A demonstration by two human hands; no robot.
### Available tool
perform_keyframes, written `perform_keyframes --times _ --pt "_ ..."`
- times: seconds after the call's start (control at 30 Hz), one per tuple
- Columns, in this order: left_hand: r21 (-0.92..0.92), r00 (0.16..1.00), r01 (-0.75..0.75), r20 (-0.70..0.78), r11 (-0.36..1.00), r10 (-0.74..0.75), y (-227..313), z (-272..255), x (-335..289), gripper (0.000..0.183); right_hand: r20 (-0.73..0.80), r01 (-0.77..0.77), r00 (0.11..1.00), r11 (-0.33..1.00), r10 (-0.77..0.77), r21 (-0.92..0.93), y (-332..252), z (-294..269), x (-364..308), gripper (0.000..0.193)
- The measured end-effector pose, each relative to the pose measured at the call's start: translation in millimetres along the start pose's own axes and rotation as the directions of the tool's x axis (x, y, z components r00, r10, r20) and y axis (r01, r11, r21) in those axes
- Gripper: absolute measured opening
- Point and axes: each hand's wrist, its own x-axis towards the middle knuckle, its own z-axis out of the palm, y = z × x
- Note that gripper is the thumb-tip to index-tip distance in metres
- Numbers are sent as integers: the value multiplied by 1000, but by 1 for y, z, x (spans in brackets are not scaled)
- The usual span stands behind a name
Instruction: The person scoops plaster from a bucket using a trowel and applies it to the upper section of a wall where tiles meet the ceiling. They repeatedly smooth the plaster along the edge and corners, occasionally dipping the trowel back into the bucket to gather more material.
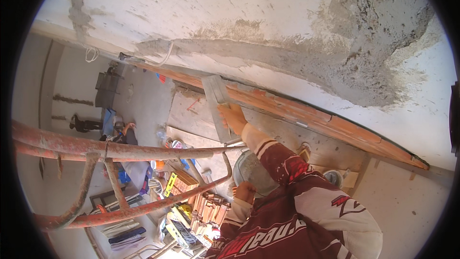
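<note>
My right hand (233, 118) is closed around the handle of a long, flat plastering trowel (214, 97). The grey blade lies close to the lower edge of a white wall with rough grey mortar patches (306, 57), beside a strip of exposed orange brick (297, 110). My left hand (246, 192) is closed in front of my body, at the edge of a round grey mortar tub (256, 175). What its fingers grip is too hidden to make out. My sleeve partly covers the tub.
Rusty red scaffold tubes (129, 151) cross on the left. Far below are stacked bricks (203, 211), a white bucket (332, 177) and scattered tools. Another person (127, 134) is on the floor at left. A loose pale cable (165, 57) hangs from the wall.
</note>
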Motion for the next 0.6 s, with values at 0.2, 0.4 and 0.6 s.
perform_keyframes --times 0.2,0.4,0.6 --pt "264 991 -125 -14 957 133 86 51 -8 16 15 40 999 999 -40 30 -17 -48 -35 23" --pt "76 989 -146 -6 986 147 23 20 6 8 8 -34 999 998 34 -57 -44 -90 -74 25" --pt "715 923 -357 169 601 346 92 54 -4 18 -25 -85 996 995 84 -56 -68 -129 -104 34"
